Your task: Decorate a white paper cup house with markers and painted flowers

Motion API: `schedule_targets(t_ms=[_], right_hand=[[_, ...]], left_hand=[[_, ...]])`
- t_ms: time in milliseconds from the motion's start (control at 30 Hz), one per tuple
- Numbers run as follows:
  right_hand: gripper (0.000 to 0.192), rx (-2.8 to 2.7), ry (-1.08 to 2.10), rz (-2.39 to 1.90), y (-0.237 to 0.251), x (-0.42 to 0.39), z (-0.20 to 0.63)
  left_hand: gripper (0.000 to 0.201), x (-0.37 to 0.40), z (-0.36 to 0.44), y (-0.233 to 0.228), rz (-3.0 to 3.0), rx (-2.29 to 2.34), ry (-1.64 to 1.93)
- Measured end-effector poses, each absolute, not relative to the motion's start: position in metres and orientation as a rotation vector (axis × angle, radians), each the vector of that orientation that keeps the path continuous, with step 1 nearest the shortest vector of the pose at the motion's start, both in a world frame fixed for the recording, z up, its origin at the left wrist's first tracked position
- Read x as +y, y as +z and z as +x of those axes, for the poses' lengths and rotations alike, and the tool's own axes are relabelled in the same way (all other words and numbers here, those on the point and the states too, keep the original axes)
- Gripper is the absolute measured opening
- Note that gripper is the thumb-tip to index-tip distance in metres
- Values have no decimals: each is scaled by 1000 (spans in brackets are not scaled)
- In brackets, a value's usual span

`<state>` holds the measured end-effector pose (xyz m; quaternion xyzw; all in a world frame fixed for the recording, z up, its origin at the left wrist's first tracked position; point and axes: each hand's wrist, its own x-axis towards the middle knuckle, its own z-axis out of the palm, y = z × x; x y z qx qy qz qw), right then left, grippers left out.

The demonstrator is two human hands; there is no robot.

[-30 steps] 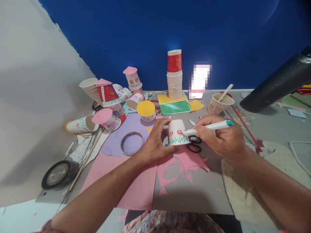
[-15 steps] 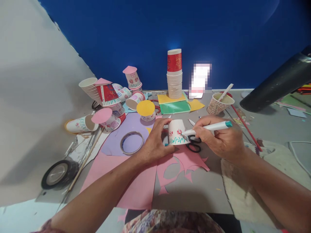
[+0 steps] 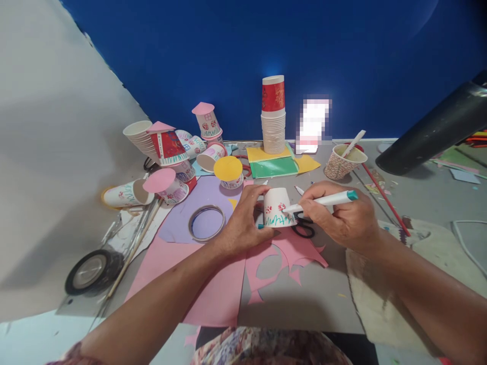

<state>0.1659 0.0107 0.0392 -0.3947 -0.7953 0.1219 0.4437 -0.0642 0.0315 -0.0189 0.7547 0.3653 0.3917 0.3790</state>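
An upturned paper cup (image 3: 277, 205) stands between the hands. The left hand (image 3: 240, 223) wraps its fingers around the cup's left side. Just right of it, the right hand (image 3: 344, 215) pinches a teal-capped marker (image 3: 323, 201), tip touching the cup's wall by a red flower. Beyond the right hand, a patterned cup (image 3: 340, 162) holds 1 white stick (image 3: 353, 143).

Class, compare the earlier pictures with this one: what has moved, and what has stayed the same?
The right hand has shifted the marker slightly left along the upturned paper cup, tip still on it. The left hand still grips the cup; scissors and tape ring are unmoved.
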Motion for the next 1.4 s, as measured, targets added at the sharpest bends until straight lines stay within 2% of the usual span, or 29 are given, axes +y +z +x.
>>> schedule_targets(t_ms=[1400], right_hand=[[17,-1969,254,-956,36,13,164]], left_hand=[[74,31,-63,-23,1948,931,995]])
